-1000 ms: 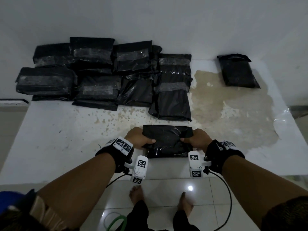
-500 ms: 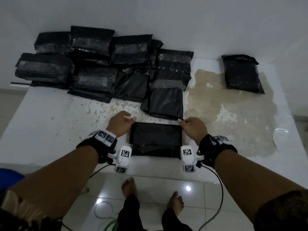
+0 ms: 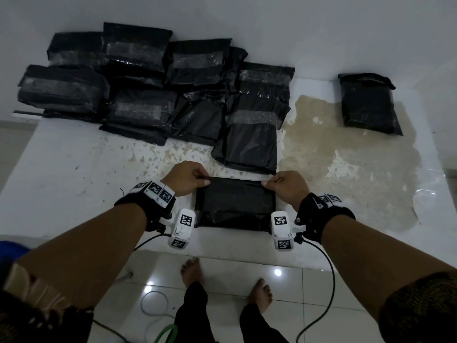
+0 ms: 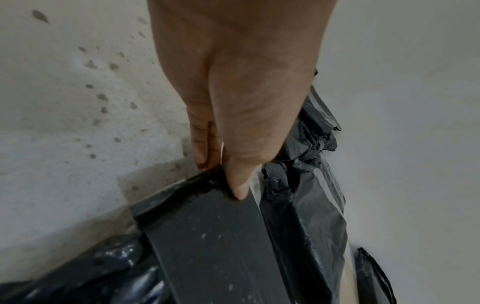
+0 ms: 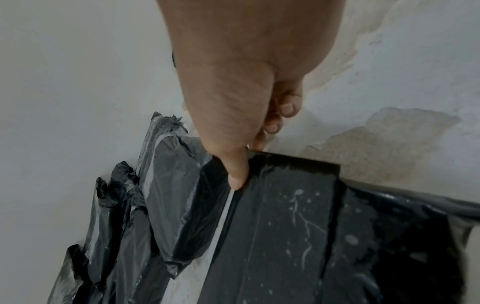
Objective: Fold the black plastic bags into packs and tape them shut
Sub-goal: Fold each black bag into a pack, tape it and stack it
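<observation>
Black plastic bag [image 3: 235, 204] now lies flat at the table's [image 3: 74, 174] near edge, your left hand [image 3: 184, 178] and right hand [image 3: 284, 185] having slid up to pinch its far corners, ready to fold.

Pack [image 3: 235, 204] at table [image 3: 74, 184] front edge, taped packs [image 3: 153, 90] behind-left, lone pack [image 3: 368, 105] behind-right

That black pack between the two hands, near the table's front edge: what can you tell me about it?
The black pack is a flat rectangle of glossy, crinkled black plastic, flecked with pale specks. It lies on the white table near its front edge, long side facing the person. The left hand pinches its far left corner and the right hand its far right corner, thumbs on top.
</observation>
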Action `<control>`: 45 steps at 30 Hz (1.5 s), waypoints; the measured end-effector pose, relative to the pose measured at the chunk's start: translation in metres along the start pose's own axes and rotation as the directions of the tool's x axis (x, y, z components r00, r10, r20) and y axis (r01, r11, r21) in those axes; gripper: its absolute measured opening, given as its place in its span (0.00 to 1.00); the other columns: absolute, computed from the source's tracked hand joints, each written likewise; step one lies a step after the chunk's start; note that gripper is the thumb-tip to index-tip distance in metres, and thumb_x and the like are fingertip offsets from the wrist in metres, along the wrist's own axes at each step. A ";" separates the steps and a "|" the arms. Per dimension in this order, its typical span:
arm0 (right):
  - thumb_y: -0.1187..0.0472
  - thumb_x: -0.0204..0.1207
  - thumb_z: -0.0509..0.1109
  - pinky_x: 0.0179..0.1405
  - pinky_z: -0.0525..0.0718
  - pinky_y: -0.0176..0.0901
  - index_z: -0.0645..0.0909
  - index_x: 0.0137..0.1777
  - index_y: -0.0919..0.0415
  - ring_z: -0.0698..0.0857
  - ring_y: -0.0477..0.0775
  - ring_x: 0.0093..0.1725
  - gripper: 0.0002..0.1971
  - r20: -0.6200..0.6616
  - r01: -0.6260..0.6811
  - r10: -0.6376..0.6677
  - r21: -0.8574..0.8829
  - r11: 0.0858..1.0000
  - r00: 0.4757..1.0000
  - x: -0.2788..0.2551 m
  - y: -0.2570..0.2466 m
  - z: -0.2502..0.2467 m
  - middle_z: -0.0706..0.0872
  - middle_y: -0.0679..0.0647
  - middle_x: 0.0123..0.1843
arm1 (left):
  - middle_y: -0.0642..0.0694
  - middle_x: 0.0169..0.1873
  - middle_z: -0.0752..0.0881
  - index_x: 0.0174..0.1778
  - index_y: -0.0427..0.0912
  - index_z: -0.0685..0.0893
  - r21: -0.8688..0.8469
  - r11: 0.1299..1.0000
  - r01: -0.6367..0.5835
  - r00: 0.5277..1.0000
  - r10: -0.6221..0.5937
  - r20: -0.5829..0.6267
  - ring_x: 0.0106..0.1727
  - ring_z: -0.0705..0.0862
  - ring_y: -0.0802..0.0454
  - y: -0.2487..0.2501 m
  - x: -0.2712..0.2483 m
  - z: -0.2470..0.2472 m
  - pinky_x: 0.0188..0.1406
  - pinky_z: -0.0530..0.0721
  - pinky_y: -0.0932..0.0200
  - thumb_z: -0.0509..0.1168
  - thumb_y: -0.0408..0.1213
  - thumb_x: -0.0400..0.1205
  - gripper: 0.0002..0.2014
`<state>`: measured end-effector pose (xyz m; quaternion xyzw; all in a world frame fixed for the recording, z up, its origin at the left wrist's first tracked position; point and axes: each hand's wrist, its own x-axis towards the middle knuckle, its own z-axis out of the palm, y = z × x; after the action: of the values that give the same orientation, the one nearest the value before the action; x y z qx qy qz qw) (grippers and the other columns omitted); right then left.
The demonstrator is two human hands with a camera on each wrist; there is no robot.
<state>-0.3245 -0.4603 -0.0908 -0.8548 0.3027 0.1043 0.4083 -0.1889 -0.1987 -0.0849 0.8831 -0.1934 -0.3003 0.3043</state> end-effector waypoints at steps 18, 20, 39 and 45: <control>0.38 0.69 0.79 0.25 0.63 0.38 0.65 0.22 0.51 0.71 0.47 0.26 0.29 0.114 0.000 0.023 -0.192 0.981 0.993 -0.050 -0.004 0.000 0.70 0.47 0.23 | 0.39 0.40 0.92 0.45 0.37 0.90 -0.081 0.915 0.394 0.911 -0.377 0.168 0.43 0.91 0.43 -0.001 -0.036 0.027 0.49 0.91 0.45 0.82 0.52 0.68 0.22; 0.37 0.69 0.78 0.24 0.63 0.39 0.64 0.22 0.54 0.71 0.48 0.26 0.31 0.128 0.003 0.029 -0.242 0.970 0.991 -0.051 -0.001 0.002 0.69 0.49 0.23 | 0.40 0.39 0.92 0.44 0.37 0.90 -0.112 0.909 0.402 0.911 -0.384 0.148 0.43 0.91 0.43 -0.002 -0.039 0.029 0.49 0.91 0.44 0.82 0.53 0.66 0.22; 0.41 0.76 0.73 0.25 0.69 0.42 0.67 0.23 0.60 0.76 0.54 0.28 0.30 0.021 -0.174 0.183 -0.217 0.961 0.983 -0.065 0.026 0.008 0.73 0.54 0.24 | 0.44 0.44 0.91 0.48 0.40 0.91 -0.097 0.966 0.238 0.954 -0.213 0.212 0.47 0.88 0.48 0.025 -0.047 0.048 0.42 0.88 0.59 0.81 0.43 0.70 0.15; 0.39 0.77 0.71 0.23 0.68 0.41 0.69 0.26 0.60 0.75 0.51 0.27 0.29 0.012 -0.203 0.212 -0.239 0.950 0.977 -0.069 0.033 0.012 0.75 0.53 0.26 | 0.44 0.40 0.88 0.43 0.38 0.88 0.045 0.973 0.226 0.919 -0.228 0.321 0.43 0.87 0.51 0.028 -0.056 0.041 0.41 0.87 0.61 0.82 0.30 0.68 0.11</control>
<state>-0.3985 -0.4373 -0.0908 -0.8586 0.3686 0.1981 0.2963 -0.2617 -0.2075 -0.0694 0.8393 -0.1381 -0.4738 0.2283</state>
